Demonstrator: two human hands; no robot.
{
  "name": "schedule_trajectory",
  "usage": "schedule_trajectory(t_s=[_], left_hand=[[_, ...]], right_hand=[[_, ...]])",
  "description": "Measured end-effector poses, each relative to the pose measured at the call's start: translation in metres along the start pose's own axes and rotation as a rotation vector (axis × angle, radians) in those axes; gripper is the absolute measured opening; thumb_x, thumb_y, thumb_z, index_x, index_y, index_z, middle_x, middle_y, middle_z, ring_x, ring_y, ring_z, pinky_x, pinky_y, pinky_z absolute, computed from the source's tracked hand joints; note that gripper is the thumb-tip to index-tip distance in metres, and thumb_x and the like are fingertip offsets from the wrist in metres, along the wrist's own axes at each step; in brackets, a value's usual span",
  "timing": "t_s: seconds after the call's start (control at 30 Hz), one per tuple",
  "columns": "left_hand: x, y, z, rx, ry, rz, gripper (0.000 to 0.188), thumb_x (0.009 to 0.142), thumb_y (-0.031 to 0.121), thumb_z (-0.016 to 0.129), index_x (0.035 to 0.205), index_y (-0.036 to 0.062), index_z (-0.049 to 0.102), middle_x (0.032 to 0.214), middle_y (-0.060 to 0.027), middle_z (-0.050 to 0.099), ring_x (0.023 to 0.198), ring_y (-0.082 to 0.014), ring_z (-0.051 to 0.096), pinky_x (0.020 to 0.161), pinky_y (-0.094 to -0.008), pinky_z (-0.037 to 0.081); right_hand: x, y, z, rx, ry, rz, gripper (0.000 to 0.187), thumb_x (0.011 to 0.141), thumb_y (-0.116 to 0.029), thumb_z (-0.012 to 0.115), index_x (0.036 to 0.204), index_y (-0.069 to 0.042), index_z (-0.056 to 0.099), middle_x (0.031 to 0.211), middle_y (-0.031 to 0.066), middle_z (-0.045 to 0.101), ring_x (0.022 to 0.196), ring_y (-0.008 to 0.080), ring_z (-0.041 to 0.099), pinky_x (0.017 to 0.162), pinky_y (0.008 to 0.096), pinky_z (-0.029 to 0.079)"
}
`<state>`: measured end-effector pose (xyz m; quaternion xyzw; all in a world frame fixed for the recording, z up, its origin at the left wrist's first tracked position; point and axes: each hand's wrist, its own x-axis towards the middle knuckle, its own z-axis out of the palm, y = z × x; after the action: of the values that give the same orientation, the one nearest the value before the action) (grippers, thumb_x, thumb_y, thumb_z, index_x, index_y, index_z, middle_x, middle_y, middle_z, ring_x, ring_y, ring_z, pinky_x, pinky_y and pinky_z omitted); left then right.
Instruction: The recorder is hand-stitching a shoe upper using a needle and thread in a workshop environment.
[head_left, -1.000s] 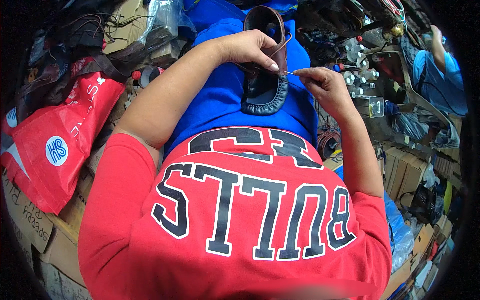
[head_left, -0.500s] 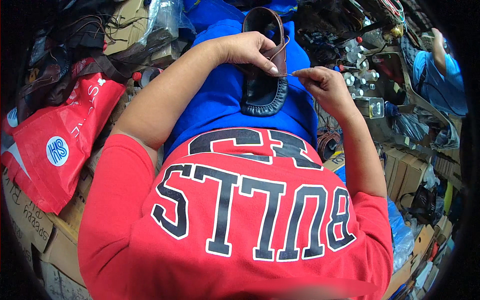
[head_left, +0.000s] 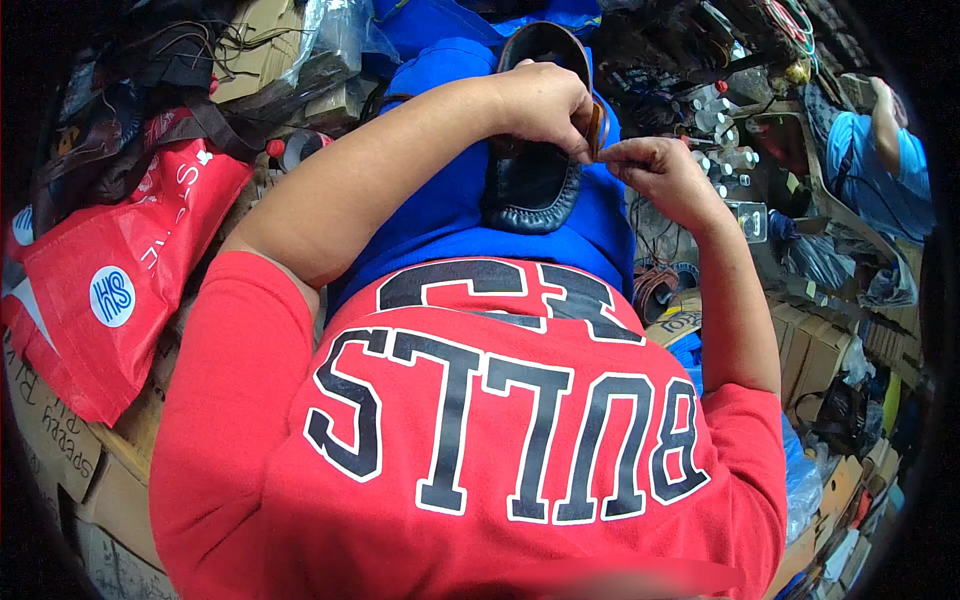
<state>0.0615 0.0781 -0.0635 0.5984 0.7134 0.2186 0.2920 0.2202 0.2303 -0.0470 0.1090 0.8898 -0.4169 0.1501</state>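
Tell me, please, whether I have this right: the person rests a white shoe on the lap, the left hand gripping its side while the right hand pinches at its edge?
Not quite: the shoe is black, not white, as the head view shows. The rest stands: it lies on the lap, the left hand grips its side, and the right hand pinches at its edge.

Single head-worn fisheye view, looking steeply down over the red shirt (head_left: 480, 450) onto the lap; close to both hands. Rim bent and dark, perhaps hiding the surrounding clutter. No second view.
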Motion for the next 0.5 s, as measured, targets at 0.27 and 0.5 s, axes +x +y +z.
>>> schedule_trajectory(t_s=[0.27, 0.5], left_hand=[[0.006, -0.020, -0.001, -0.208, -0.106, 0.078, 0.026, 0.071, 0.023, 0.073, 0.093, 0.0077, 0.071, 0.084, -0.0121, 0.069, 0.073, -0.0221, 0.065, 0.070, -0.0320, 0.049], [0.010, -0.005, 0.005, -0.119, -0.055, -0.001, 0.025, 0.073, 0.020, 0.070, 0.094, 0.0066, 0.071, 0.082, -0.0133, 0.069, 0.072, -0.0231, 0.065, 0.068, -0.0331, 0.049]], right_hand=[[0.004, 0.024, 0.003, -0.020, 0.116, -0.196, 0.018, 0.079, -0.009, 0.069, 0.096, -0.011, 0.072, 0.077, 0.0029, 0.057, 0.070, 0.0111, 0.053, 0.063, 0.0251, 0.044], [-0.005, 0.011, 0.002, -0.034, 0.086, -0.094, 0.022, 0.077, -0.004, 0.070, 0.098, -0.010, 0.071, 0.074, 0.0000, 0.050, 0.071, 0.0098, 0.048, 0.065, 0.0240, 0.041]])
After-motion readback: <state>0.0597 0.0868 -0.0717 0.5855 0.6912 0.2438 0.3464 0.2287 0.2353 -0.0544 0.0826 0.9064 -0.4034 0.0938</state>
